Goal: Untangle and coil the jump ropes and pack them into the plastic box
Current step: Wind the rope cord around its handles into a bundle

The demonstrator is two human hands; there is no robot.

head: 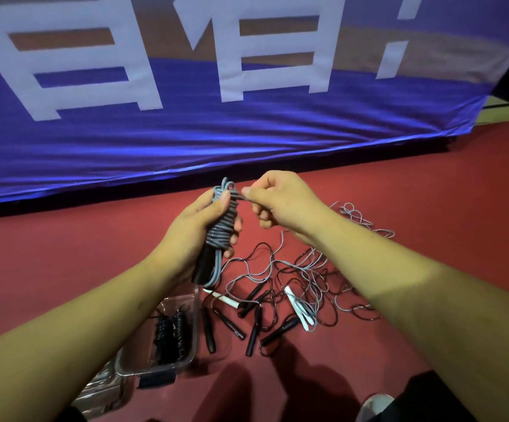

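My left hand (195, 226) grips a grey jump rope (221, 228) wound tightly around its black handles, held upright above the floor. The thumb presses on the top loops. My right hand (280, 199) pinches the rope's loose end just right of the coil's top. Below lies a tangle of grey and black jump ropes (296, 287) with black and white handles on the red floor. The clear plastic box (186, 357) sits at lower left with a coiled black rope (169, 330) inside.
A large blue banner (186, 132) with white characters hangs across the back, its lower edge meeting the red floor (64, 254). The box's clear lid (104, 394) lies at its left. A shoe (373, 406) shows at the bottom right.
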